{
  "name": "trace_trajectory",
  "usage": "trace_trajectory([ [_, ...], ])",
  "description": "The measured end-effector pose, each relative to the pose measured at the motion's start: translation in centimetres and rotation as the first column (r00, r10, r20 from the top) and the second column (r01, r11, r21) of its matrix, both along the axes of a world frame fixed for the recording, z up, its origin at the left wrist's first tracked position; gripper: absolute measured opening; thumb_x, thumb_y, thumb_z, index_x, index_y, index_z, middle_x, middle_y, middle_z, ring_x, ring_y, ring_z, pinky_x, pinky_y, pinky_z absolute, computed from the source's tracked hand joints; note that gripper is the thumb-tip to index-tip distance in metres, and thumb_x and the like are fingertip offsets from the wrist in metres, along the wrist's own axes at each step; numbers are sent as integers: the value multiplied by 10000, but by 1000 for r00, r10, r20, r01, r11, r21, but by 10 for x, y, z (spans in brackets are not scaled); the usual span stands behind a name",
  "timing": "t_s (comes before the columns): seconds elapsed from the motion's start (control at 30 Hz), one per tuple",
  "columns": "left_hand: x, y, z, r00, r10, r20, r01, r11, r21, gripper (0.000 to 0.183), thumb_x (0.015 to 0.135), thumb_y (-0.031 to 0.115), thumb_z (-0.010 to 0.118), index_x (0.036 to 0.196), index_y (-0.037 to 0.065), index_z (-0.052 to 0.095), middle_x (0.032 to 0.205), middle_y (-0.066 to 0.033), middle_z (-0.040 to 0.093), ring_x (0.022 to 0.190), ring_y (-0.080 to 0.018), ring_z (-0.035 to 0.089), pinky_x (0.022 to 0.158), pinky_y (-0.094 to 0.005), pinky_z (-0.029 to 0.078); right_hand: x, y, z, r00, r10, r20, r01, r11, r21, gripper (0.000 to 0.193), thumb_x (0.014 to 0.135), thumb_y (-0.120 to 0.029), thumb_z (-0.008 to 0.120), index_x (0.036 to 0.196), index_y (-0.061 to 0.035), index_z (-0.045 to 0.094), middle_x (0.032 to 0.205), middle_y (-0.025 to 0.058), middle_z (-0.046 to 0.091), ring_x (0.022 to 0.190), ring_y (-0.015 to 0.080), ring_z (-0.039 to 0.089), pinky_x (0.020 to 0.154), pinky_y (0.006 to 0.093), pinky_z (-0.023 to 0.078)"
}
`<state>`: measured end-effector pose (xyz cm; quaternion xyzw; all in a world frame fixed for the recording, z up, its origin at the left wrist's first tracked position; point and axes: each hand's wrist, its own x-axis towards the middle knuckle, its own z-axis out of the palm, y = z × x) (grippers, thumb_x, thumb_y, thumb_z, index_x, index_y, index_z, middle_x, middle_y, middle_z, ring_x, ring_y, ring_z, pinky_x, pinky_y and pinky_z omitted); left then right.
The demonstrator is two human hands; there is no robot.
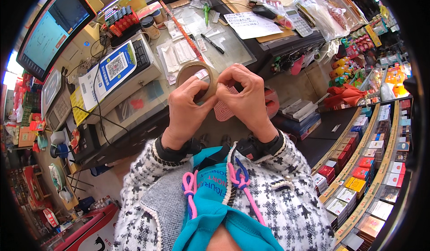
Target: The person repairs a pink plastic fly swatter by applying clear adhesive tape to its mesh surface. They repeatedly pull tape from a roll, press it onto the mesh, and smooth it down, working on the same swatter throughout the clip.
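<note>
My left hand curls its fingers around a brown tape roll, held above the table. At the roll's right edge, my right hand presses thumb and forefinger together; whether they pinch tape, I cannot tell. Beyond lie a black pen and, far right, a calculator.

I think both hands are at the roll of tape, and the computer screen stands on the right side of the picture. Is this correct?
Not quite: the head view shows the computer screen on the left side, not the right. The left hand and right hand are both at the roll of tape, as you say.
</note>
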<state>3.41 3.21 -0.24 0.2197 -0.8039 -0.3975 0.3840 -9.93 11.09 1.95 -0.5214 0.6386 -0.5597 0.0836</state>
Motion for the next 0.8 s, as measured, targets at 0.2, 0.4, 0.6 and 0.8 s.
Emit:
trace_trajectory([
  [0.2,0,-2,1,997,-77,-32,84,917,389,217,721,37,784,808,-29,597,692,-45,529,604,-106,499,545,-270,405,-10,1,-3,920,49,390,-108,986,130,75,756,-37,666,802,18,644,696,27,606,656,45,550,581,227,467],
  [0.4,-4,-5,-4,1000,24,5,-25,976,215,227,751,77,782,787,-25,582,674,-61,513,579,-124,489,529,-285,397,-5,-2,-9,939,54,340,-87,993,81,130,778,-50,732,871,21,677,768,35,622,665,58,551,600,228,461],
  [0.6,-7,-4,-7,999,51,13,-52,997,58,247,736,93,792,762,-19,574,685,-90,515,567,-183,505,528,-298,406,-4,-6,-11,975,49,215,-59,997,43,117,779,-36,727,858,23,664,811,68,627,684,123,585,613,265,466],
  [0.8,-5,-5,-5,1000,3,-25,0,993,114,242,719,54,793,771,-28,572,695,-80,509,588,-151,496,538,-285,406,-4,-4,-10,977,46,206,-65,994,89,120,829,-57,681,857,41,617,798,109,618,685,157,593,613,298,471],
])
